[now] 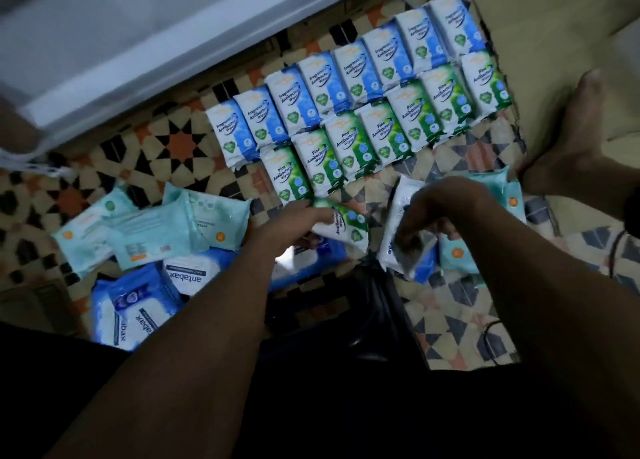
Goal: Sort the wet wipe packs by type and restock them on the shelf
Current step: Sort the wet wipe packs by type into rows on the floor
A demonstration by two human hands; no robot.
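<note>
Green pine pack [341, 224]: your left hand [294, 224] pinches it at its near end, just below the green row [384, 131].
Blue row [346, 74]: fragrance packs, lined up behind the green, touching it.
Right hand [433, 212]: your fingers curl round a white-blue antabax pack [407, 250].
Mint packs [145, 230]: loose heap at left, on patterned floor [166, 146].
Large blue packs [138, 302]: near your left forearm.

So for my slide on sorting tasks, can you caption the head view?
Left hand holds a green pine pack near sorted blue and green rows; right hand reaches among the unsorted packs.
</note>
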